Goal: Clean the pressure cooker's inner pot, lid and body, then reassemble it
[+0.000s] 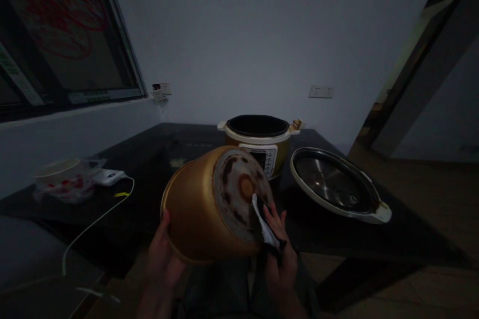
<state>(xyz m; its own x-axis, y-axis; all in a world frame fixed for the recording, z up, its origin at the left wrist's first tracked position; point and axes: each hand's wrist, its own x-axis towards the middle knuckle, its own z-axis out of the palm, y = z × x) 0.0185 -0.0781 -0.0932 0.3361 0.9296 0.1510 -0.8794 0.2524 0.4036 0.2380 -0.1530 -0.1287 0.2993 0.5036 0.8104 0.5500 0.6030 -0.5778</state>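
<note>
A golden-brown inner pot (194, 204) is tilted on its side in front of me, its stained grey base turned to the right. My left hand (162, 249) grips the pot by its rim at the lower left. In my right hand (280, 239) is a black and white cloth (266, 227), pressed against the lower right of the base. Behind the pot stands the pressure cooker body (280, 157), uncovered, with a dark inside and a button panel. Its lid (329, 182) lies to the right with the metal inner side up.
On the left of the dark table (149, 154) are a plastic-wrapped tub (67, 179) and a white power strip (108, 176), whose cord (97, 219) hangs over the front edge. A wall (239, 35) with sockets (321, 91) rises behind; a window (67, 35) is at the left.
</note>
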